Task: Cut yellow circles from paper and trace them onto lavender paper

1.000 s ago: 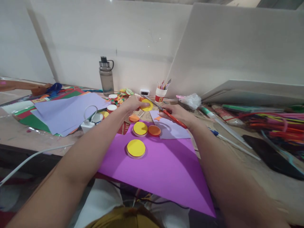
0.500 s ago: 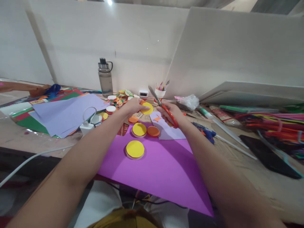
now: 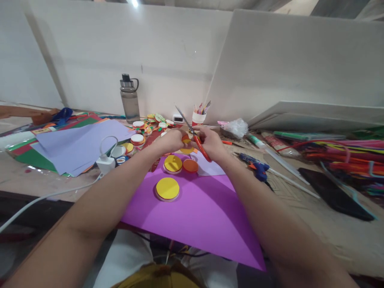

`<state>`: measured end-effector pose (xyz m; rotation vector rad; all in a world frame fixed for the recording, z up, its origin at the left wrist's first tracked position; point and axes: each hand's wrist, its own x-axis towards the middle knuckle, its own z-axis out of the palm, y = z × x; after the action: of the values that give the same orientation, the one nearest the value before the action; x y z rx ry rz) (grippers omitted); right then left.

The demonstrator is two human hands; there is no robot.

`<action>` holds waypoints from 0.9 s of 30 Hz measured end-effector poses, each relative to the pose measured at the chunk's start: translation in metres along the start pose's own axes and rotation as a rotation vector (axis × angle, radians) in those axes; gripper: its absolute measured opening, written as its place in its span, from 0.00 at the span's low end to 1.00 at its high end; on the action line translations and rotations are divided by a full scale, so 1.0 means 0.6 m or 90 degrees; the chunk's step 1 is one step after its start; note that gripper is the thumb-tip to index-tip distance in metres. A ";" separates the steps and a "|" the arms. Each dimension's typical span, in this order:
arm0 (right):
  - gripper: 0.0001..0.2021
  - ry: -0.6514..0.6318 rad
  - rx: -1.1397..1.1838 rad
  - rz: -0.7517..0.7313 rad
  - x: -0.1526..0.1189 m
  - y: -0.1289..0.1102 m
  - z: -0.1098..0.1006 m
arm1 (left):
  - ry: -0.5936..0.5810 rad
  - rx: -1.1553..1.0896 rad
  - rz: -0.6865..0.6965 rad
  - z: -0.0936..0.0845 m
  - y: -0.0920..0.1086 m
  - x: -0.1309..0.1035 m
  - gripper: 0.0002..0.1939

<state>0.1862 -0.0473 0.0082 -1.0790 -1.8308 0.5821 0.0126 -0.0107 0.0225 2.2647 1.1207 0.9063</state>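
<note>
My right hand (image 3: 210,142) is closed on red-handled scissors (image 3: 201,149), whose blades point up and to the left. Close beside it, my left hand (image 3: 175,140) pinches a small orange piece (image 3: 186,139). A yellow disc (image 3: 187,151) shows just below the fingers; whether a hand touches it I cannot tell. Nearer me, two yellow-topped discs (image 3: 173,163) (image 3: 167,189) and an orange disc (image 3: 190,165) lie on a purple sheet (image 3: 195,216). A lilac sheet (image 3: 210,167) lies partly under my right hand.
At the left are lilac sheets (image 3: 78,146), a white charger (image 3: 106,163) and a bottle (image 3: 130,100). Behind my hands stands a cup of pencils (image 3: 199,117). To the right lie a glue gun (image 3: 256,166), a black phone (image 3: 336,194) and coloured pipe cleaners (image 3: 357,160).
My hands have come together, and the scissors have moved left toward my left hand. The yellow disc that was held up by my left hand now shows lower, below the fingers.
</note>
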 end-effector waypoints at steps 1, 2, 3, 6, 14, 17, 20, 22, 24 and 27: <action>0.24 0.012 -0.017 -0.006 0.000 0.000 0.001 | 0.006 -0.006 0.001 0.000 0.000 -0.001 0.11; 0.24 0.026 -0.025 -0.007 0.000 -0.001 0.003 | 0.013 -0.013 -0.007 0.000 0.000 -0.002 0.11; 0.24 0.043 -0.020 -0.003 -0.001 -0.001 0.004 | 0.019 -0.024 -0.023 0.000 0.001 -0.002 0.11; 0.27 0.116 0.064 0.029 0.000 -0.002 0.009 | 0.028 -0.155 -0.079 0.001 0.005 -0.003 0.11; 0.22 0.320 0.344 0.038 0.000 -0.019 0.024 | 0.078 -0.643 -0.139 0.038 0.019 -0.007 0.19; 0.21 0.338 0.351 0.025 -0.002 -0.027 0.026 | 0.088 -0.634 -0.131 0.041 0.021 -0.009 0.19; 0.21 0.336 0.340 0.030 -0.005 -0.034 0.027 | 0.078 -0.635 -0.134 0.037 0.022 -0.010 0.19; 0.22 0.330 0.338 0.024 -0.006 -0.037 0.028 | 0.071 -0.633 -0.132 0.034 0.022 -0.010 0.19; 0.22 0.314 0.340 0.017 -0.006 -0.038 0.030 | 0.075 -0.633 -0.126 0.032 0.021 -0.009 0.19; 0.23 0.268 0.357 0.037 -0.003 -0.037 0.032 | 0.083 -0.660 -0.128 0.026 0.018 -0.007 0.18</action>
<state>0.1602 -0.0592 0.0145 -0.7945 -1.1756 0.7770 0.0277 -0.0216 0.0170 1.2402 0.6493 1.1876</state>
